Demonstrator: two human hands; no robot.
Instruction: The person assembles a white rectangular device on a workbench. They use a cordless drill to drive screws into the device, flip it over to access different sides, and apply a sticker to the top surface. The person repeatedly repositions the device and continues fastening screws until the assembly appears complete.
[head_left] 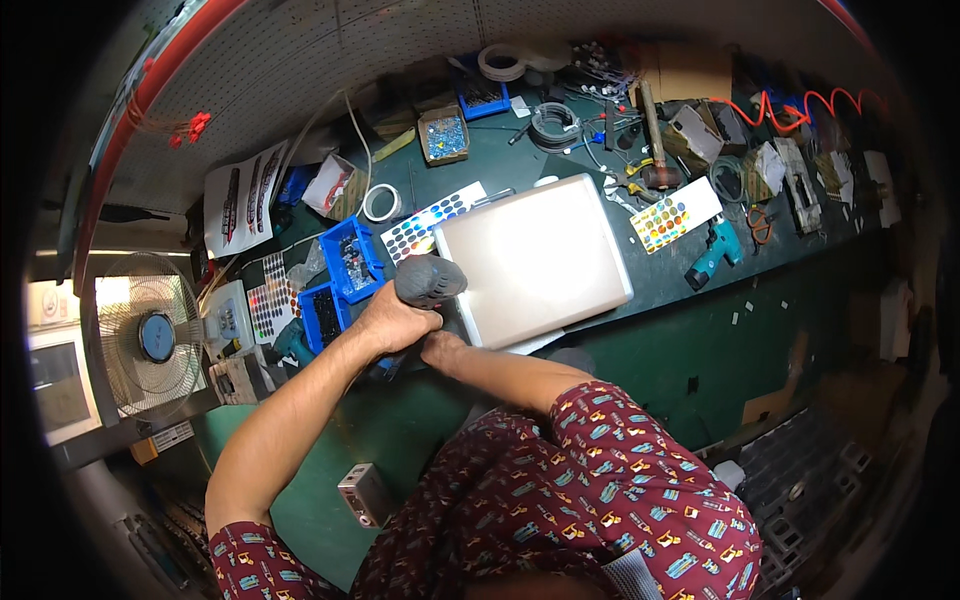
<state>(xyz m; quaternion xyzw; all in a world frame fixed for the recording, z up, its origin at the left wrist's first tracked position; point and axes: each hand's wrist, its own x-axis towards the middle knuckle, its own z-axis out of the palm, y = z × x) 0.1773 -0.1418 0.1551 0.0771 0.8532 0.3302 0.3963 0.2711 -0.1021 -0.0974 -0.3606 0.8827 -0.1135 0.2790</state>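
A dark grey cordless drill (430, 281) stands at the near left corner of a flat, pale metal box (535, 262) with white edges. My left hand (392, 322) is wrapped around the drill below its rounded top. Close beside it, just under the drill, my right hand (441, 350) is closed at the box's near left edge. Its fingertips are hidden, and what they hold cannot be made out. The drill's tip is out of sight too.
Left of my hands are two blue bins (350, 262) of small parts and a fan (157, 337). A sticker sheet (430, 222) and tape roll (381, 203) lie behind. Rightward are another sheet (672, 215), a teal power tool (714, 255) and a hammer (656, 140).
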